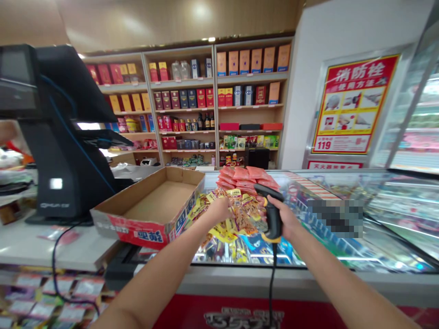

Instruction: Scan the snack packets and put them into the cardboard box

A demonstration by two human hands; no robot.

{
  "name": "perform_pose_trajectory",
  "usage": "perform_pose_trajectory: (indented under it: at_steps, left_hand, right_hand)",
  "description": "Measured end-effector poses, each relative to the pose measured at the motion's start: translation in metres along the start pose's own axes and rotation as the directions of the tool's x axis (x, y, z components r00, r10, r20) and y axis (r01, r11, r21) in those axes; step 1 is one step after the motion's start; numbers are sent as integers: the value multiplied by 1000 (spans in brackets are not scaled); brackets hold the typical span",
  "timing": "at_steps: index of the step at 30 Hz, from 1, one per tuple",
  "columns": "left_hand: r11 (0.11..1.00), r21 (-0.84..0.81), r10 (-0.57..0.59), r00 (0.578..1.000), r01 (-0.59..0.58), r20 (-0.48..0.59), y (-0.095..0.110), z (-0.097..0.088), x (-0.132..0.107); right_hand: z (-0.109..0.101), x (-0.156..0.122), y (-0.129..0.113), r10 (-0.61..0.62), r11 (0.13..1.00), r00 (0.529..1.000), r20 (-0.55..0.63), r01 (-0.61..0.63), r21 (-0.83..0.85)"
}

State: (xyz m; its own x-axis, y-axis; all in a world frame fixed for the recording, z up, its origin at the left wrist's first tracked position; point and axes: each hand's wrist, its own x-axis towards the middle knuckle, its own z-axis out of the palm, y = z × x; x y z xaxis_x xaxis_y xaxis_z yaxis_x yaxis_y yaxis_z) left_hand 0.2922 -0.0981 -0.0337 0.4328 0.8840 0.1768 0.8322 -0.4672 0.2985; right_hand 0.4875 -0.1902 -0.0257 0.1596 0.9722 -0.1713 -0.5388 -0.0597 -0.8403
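Note:
My right hand (286, 218) is wrapped round a black and yellow barcode scanner (273, 220). The scanner's head points up and to the left, and its cord hangs down over the front edge. My left hand (219, 210) is closed above yellow snack packets (245, 214) with clear windows; its fingertips are hidden, so what it grips, if anything, cannot be made out. The packets lie heaped on the glass top of a freezer (291, 185). Behind them are stacked pink-orange packets (242, 176).
Left of the packets sits an open cardboard box (137, 224) with a red printed side. A black cash register terminal (61, 151) stands on the white counter (20, 244). Wrapped goods show through the freezer glass. Shelves (185, 82) of boxes and bottles line the back wall.

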Motion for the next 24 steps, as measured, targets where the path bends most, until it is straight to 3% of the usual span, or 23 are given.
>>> perform_pose_trajectory:
  at_steps: [2, 4, 6, 8, 10, 12, 14, 17, 24]
  left_hand:
    - [984, -172, 43, 999, -39, 18, -9, -7, 12]
    - [903, -426, 38, 997, -62, -64, -18, -9, 23]
    - [709, -701, -90, 975, -79, -201, -28, -5, 31]
    - [449, -881, -257, 922, -152, -290, -35, 3, 36]
    - [249, -934, -341, 879, -258, -334, -40, 11, 37]
    - [147, -936, -335, 875, -319, -351, -42, 18, 37]
    - [124, -935, -300, 886, -331, -353, -41, 23, 35]
    - [167, -921, -285, 878, -351, -386, -38, 27, 34]
    - [262, -886, -301, 840, -382, -451, -38, 32, 33]
  right_hand:
    - [11, 17, -21, -76, 997, 994, 74, 78, -23]
    - [23, 34, -34, -147, 986, 984, 105, 154, -64]
    - [32, 48, -37, -200, 973, 964, 174, 216, -77]
    - [38, 59, -32, -212, 965, 946, 244, 242, -97]
    - [41, 66, -20, -191, 957, 937, 294, 244, -155]
    - [43, 69, -7, -163, 936, 922, 350, 257, -242]
    - [44, 66, 5, -165, 899, 890, 425, 313, -307]
    - [46, 58, 16, -214, 858, 853, 476, 397, -326]
    - [47, 52, 19, -212, 904, 882, 422, 341, -258]
